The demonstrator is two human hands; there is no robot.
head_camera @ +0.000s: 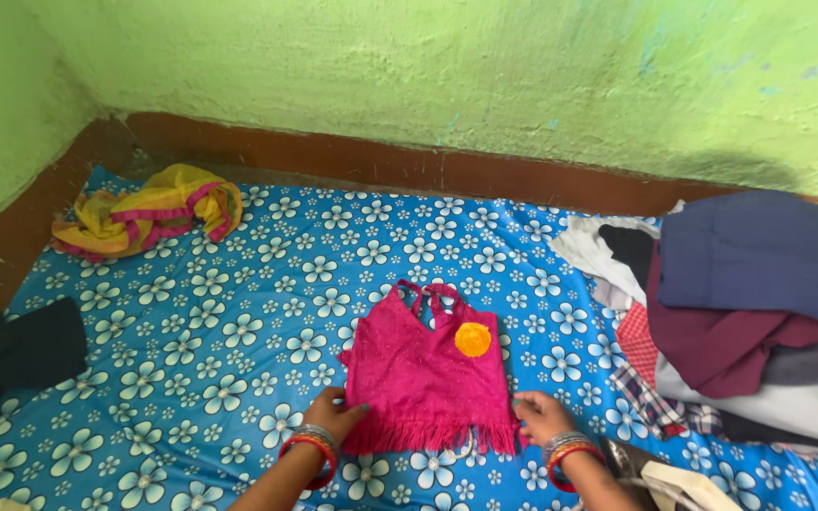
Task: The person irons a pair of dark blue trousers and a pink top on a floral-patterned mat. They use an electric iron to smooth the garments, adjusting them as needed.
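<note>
A small pink sleeveless top [423, 374] with a fringed hem and an orange flower lies flat on the blue sheet with white flowers [229, 360]. My left hand [331, 414] grips the hem's lower left corner. On the other side, my right hand [540, 414] pinches the lower right corner of the fringe. Both wrists carry red and silver bangles.
A crumpled yellow and pink cloth [149, 213] lies at the back left. A heap of folded clothes [740, 303] in navy, maroon, white and check fills the right side. Dark cloth [11, 355] sits at the left edge. Green walls [447, 76] close the corner.
</note>
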